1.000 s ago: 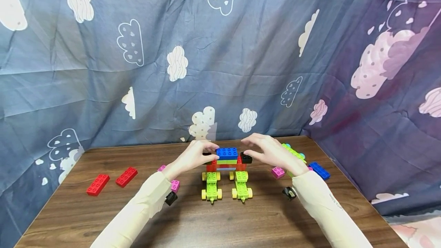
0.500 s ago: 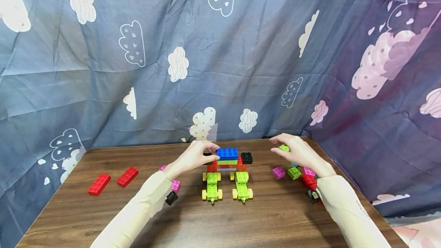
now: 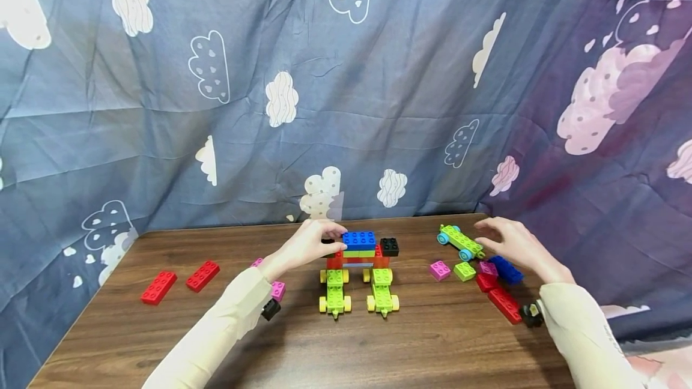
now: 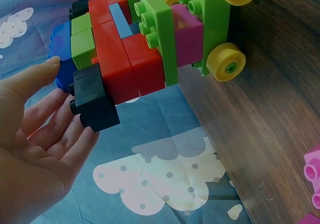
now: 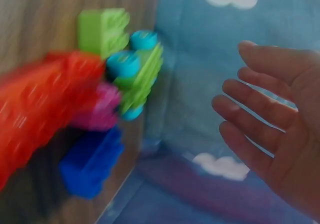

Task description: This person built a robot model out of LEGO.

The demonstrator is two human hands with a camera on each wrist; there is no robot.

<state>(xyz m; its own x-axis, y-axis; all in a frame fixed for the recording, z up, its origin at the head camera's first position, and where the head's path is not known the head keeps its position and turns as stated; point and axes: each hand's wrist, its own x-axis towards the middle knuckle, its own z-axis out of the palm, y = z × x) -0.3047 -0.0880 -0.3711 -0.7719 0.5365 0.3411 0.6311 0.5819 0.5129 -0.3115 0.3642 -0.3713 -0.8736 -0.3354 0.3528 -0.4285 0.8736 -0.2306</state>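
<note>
At the middle of the table stands a structure of toy bricks on two lime wheeled bases (image 3: 382,299), with red bricks (image 4: 115,61) above them. On its top lies a blue brick (image 3: 359,240). My left hand (image 3: 308,246) pinches the left end of that blue brick between thumb and fingers, next to a black brick (image 4: 95,96). My right hand (image 3: 521,248) is above the right side of the table, fingers loosely bent and holding nothing. Nearest to it are a lime wheeled base (image 3: 459,241) with blue wheels and another blue brick (image 3: 506,269).
Under the right arm lie a long red brick (image 3: 505,305), a black piece (image 3: 531,314), a pink brick (image 3: 440,269) and a small lime brick (image 3: 464,271). At left are two red bricks (image 3: 159,287). A cloud-print curtain (image 3: 346,107) hangs behind the table.
My right hand has moved away from the structure to the right, over the loose bricks there, uncovering the blue-wheeled base. My left hand has stayed at the blue brick.
</note>
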